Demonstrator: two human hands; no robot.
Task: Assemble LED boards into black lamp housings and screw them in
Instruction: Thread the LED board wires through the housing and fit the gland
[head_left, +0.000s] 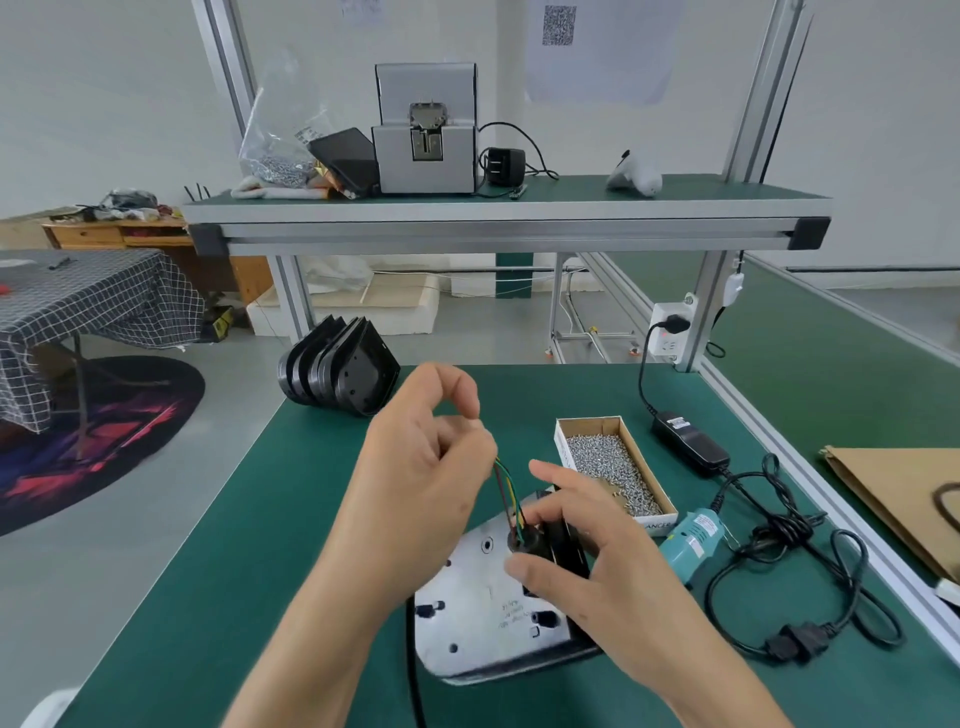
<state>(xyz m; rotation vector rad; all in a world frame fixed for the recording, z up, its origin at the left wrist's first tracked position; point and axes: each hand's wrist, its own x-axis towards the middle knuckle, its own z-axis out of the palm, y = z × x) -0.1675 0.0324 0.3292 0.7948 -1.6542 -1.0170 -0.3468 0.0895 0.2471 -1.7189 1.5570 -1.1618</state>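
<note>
A silver LED board (478, 613) lies in a black lamp housing (519, 670) on the green mat in front of me. Thin coloured wires (506, 493) rise from the board's far end. My left hand (421, 467) pinches the upper ends of these wires and holds them up. My right hand (587, 566) grips a small black round part (527, 540) at the wires' base, thumb and fingers curled round it. A stack of empty black housings (337, 374) stands on edge at the mat's far left.
An open cardboard box of screws (608, 462) sits right of my hands. A teal electric screwdriver (691, 540) lies beside it, with its black power adapter (691, 441) and looped cables (800, 587) further right. A screw feeder machine (426, 135) stands on the upper shelf.
</note>
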